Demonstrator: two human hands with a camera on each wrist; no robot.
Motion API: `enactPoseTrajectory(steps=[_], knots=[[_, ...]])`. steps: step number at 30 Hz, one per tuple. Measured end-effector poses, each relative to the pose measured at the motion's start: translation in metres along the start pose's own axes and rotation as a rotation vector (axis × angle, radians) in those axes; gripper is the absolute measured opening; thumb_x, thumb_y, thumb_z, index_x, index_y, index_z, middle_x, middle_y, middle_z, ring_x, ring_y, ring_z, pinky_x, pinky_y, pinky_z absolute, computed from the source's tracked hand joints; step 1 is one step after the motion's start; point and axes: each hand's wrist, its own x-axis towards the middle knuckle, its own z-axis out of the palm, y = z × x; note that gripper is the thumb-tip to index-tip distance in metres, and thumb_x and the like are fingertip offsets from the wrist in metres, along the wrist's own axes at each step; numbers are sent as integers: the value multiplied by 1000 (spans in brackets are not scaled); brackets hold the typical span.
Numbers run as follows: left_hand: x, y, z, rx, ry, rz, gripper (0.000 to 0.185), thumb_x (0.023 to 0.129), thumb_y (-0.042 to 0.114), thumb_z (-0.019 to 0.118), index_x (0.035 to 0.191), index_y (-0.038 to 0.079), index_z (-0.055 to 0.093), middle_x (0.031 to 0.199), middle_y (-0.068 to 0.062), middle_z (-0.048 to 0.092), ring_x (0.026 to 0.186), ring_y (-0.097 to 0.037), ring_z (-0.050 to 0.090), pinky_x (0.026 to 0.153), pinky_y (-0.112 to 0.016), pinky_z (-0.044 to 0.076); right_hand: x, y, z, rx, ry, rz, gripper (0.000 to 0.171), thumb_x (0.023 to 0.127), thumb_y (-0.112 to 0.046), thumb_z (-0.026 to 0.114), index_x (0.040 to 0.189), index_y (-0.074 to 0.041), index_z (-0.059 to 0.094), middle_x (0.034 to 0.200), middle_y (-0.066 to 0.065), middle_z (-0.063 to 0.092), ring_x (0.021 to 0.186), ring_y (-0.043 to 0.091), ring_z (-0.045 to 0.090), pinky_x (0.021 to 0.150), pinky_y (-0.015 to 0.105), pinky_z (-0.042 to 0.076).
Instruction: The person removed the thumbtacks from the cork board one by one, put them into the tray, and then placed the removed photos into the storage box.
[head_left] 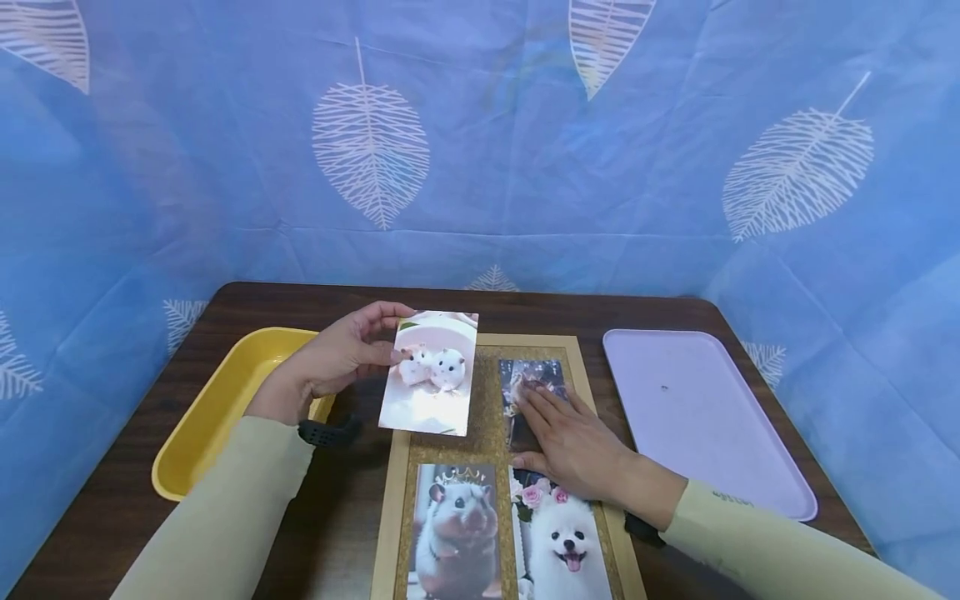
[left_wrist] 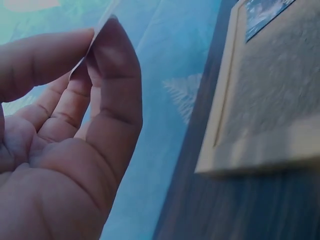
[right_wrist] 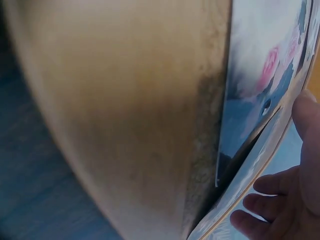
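Note:
My left hand pinches the left edge of a photo print of two white hamsters, held up over the upper left part of a wood-framed corkboard. In the left wrist view the print's thin edge shows between thumb and fingers. My right hand rests its outstretched fingers on a dark photo at the board's upper right, hiding much of it. Below lie a photo of a crowned hamster and one of a white dog with pink roses.
A yellow tray stands left of the board, partly behind the left forearm. To the right lies a flat lilac tray with a tiny dark speck on it. All sit on a dark wood table, with a blue leaf-print cloth behind.

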Motion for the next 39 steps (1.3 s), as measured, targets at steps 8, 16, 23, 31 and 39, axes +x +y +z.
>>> enactPoseTrajectory(steps=[8,16,23,31,39], knots=[[-34,13,-46,56,21,-12,62,98,-5,69,153,6,42,141,-15,43,115,-21,63,93,-32,61,-9,4,3,29,13,-21,81,108,-58,49,163,0,35,167,22,38,155,41,36,124,65,29],[-72,13,-102,116,79,-61,57,101,0,67,152,14,44,140,-4,51,113,-16,66,91,-31,62,-7,2,11,23,22,-33,82,108,-60,46,162,1,37,165,23,40,154,41,38,124,65,30],[-92,7,-135,185,109,-127,60,101,3,69,152,17,41,137,-1,53,117,-15,62,95,-30,61,-10,3,13,25,9,-14,81,109,-60,45,161,1,38,166,23,40,154,40,38,123,64,32],[-105,-8,-154,254,111,-181,61,100,3,69,151,17,40,135,-1,53,112,-13,64,92,-33,61,-12,3,13,40,8,-12,81,109,-61,44,161,2,38,166,24,39,154,41,37,124,65,31],[-102,-22,-148,211,63,-222,64,96,3,73,151,11,41,140,-11,48,114,-20,63,95,-35,61,-11,2,13,26,15,-15,80,109,-60,45,160,2,40,165,24,41,153,41,39,123,64,32]])
